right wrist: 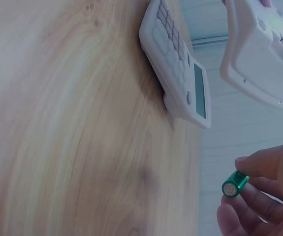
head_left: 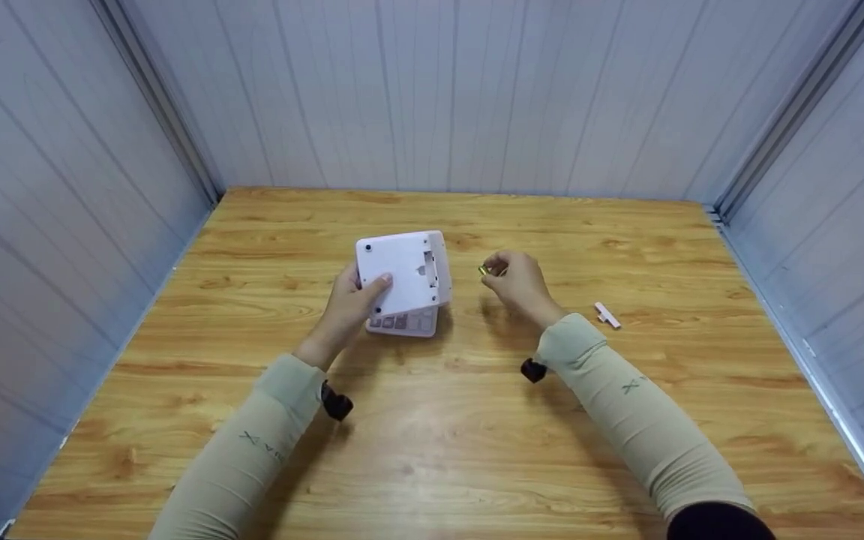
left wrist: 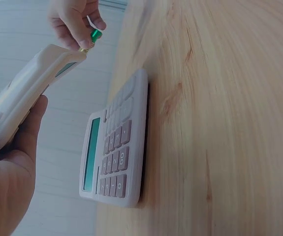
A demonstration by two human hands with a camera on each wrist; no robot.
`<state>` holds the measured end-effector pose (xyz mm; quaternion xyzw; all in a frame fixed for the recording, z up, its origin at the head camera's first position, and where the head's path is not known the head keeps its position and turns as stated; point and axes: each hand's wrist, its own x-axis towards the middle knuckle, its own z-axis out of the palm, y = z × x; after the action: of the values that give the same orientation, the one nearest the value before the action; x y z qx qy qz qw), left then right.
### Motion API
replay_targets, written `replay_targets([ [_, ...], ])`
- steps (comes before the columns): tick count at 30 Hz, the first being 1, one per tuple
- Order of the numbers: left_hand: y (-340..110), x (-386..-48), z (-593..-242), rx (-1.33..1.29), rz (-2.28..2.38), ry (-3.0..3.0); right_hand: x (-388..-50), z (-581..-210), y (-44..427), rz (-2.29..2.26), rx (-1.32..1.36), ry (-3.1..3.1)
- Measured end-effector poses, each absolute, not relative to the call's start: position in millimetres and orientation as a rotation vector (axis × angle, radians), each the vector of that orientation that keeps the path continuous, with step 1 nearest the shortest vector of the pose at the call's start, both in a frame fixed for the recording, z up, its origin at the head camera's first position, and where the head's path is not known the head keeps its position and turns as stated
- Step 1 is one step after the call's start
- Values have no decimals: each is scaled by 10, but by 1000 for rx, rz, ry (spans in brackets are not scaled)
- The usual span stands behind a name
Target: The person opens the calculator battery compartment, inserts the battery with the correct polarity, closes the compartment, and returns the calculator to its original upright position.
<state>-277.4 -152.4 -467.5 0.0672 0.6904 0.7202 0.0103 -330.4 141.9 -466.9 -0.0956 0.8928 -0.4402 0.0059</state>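
Note:
My left hand grips a white calculator, its back turned up, thumb across the back and fingers beneath. An open battery slot shows near its right edge. In the right wrist view a metal contact is visible inside the slot. My right hand pinches a small green and gold battery between thumb and fingertips, apart from the calculator and to its right. A second calculator lies face up on the table, partly hidden in the head view under the held one.
A small white battery cover lies on the wooden table, right of my right hand. Pale panel walls stand behind the table and along both sides.

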Motion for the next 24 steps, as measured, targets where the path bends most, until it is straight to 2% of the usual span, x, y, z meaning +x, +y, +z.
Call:
replay_targets([
  [24, -1215, -2783, -4645, 280, 2238, 2105, -3065, -4493, 1572, -1859, -404, 2680],
])
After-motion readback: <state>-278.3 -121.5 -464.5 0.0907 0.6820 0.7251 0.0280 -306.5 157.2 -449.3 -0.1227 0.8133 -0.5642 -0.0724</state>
